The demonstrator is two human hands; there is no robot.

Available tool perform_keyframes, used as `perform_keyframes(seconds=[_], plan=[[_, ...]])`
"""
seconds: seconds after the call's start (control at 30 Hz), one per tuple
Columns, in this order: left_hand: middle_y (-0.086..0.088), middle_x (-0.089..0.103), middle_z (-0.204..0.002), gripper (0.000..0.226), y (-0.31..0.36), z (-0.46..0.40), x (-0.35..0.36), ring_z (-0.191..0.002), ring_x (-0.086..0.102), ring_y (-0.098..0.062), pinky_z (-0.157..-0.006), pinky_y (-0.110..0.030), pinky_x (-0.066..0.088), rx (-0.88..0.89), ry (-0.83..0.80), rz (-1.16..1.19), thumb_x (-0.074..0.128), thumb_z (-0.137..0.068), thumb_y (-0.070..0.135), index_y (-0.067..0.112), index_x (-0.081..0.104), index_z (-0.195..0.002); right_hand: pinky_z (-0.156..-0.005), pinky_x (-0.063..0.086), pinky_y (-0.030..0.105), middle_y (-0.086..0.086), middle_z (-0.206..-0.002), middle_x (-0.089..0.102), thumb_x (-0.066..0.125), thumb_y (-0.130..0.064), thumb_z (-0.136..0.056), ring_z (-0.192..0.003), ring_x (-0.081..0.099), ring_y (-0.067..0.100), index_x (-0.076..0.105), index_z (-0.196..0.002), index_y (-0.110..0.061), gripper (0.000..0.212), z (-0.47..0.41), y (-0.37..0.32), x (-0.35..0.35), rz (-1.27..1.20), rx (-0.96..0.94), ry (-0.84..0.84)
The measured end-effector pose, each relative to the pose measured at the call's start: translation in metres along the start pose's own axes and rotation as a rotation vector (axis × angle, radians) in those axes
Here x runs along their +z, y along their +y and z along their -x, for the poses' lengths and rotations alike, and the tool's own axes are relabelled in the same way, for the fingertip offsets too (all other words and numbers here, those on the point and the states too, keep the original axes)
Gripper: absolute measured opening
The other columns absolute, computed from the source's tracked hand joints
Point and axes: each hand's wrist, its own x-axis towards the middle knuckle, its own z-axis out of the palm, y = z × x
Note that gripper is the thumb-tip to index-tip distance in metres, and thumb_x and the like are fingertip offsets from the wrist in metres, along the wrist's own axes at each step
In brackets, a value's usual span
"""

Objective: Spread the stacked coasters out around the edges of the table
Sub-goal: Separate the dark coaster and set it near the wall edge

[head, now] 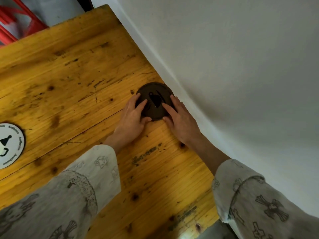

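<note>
Partly hidden under both hands, a dark brown coaster [154, 100] lies flat on the wooden bench [69, 75], close to the bench's right edge beside the white wall [241, 66]. Whether it is one coaster or several stacked cannot be told. The left hand [133, 118] rests on its left side, fingers spread over the top and thumb at the near rim. The right hand [179, 118] mirrors it on the right side, fingers flat and open. A white coaster [10, 145] with black print sits well apart at the left, cut off by the frame. Something red [19, 23] and blurred shows beyond the far corner. Patterned pale sleeves [77, 187] cover both forearms.
</note>
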Motion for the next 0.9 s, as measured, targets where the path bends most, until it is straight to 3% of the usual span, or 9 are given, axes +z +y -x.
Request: perform_keyframes(seconds=[0.4, 0.9], plan=[[-0.009, 0.014, -0.155, 0.064, -0.001, 0.001, 0.000, -0.143, 0.011, -0.025, -0.117, -0.041, 0.010, -0.015, 0.028, -0.080, 0.055, -0.085, 0.030, 0.013, 0.026, -0.140, -0.113, 0.029, 0.042, 0.007, -0.158, 0.011, 0.042, -0.032, -0.094, -0.145, 0.013, 0.026, 0.030, -0.140, -0.022, 0.048, -0.009, 0.000, -0.002, -0.001, -0.013, -0.022], [-0.003, -0.004, -0.157, 0.066, 0.003, -0.006, 0.000, -0.144, -0.004, -0.016, -0.117, -0.037, 0.002, -0.085, -0.053, -0.171, 0.044, -0.088, 0.033, 0.020, 0.009, -0.143, -0.118, 0.013, 0.040, 0.010, -0.158, 0.007, 0.038, -0.032, -0.095, -0.146, 0.007, 0.026, 0.025, -0.141, -0.021, 0.049, -0.019, -0.002, -0.004, 0.057, -0.018, -0.064]])
